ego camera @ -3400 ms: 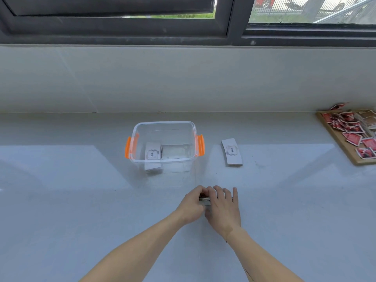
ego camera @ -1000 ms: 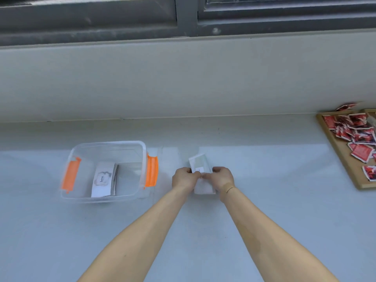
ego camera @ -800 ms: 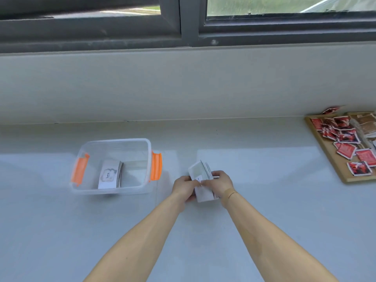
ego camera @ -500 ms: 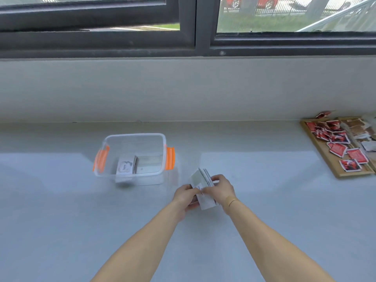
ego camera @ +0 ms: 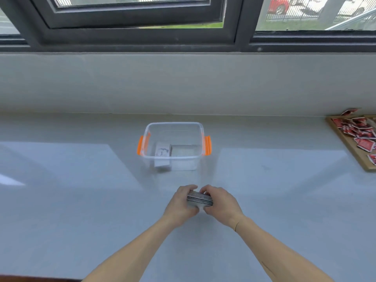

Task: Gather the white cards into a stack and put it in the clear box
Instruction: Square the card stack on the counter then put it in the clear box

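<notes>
A stack of white cards [ego camera: 199, 198] stands on edge between both hands, its striped side facing me, low over the grey counter. My left hand [ego camera: 181, 202] grips its left end and my right hand [ego camera: 221, 202] grips its right end. The clear box [ego camera: 174, 127] with orange side latches sits just beyond the hands, open at the top. Inside it, at the left, leans another small stack of white cards [ego camera: 162, 153] with a printed label on top.
A wooden tray [ego camera: 358, 155] holding several red packets lies at the far right edge of the counter. A grey wall rises behind the box under a dark-framed window [ego camera: 130, 35].
The loose cards held flat and fanned to the right of the box are now squared into one stack on edge, and both hands hold it in front of the box.
</notes>
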`<move>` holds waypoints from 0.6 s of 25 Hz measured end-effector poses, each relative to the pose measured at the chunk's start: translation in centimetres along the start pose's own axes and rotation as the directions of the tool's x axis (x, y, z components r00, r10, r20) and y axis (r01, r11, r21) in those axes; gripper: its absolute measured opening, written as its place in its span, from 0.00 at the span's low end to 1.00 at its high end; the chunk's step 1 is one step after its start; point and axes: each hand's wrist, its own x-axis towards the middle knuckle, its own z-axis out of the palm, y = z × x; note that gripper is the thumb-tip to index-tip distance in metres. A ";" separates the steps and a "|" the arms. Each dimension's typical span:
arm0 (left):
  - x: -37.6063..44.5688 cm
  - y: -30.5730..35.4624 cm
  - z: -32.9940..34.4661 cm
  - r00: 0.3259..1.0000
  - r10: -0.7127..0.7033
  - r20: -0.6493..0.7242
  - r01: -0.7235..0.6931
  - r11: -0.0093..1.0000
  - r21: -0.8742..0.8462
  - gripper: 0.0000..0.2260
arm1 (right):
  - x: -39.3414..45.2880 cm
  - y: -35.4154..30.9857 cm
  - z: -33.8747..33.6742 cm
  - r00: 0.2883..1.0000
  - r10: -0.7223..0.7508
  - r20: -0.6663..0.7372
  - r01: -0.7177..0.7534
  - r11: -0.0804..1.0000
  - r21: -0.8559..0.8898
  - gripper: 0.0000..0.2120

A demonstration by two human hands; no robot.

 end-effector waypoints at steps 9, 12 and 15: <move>-2.8 -6.4 -3.4 0.989 0.121 -0.082 -0.096 0.960 0.265 0.17 | -0.5 -3.5 6.4 0.942 -0.311 -0.124 0.276 0.932 -0.237 0.21; -2.2 -7.6 -3.9 0.981 0.189 -0.044 -0.154 0.895 0.419 0.18 | 0.1 -3.9 7.7 0.946 -0.306 -0.107 0.270 0.926 -0.263 0.21; -1.8 -8.8 -3.8 0.965 0.263 -0.001 -0.205 0.754 0.625 0.19 | 0.2 -4.0 9.2 0.948 -0.307 -0.077 0.252 0.880 -0.402 0.20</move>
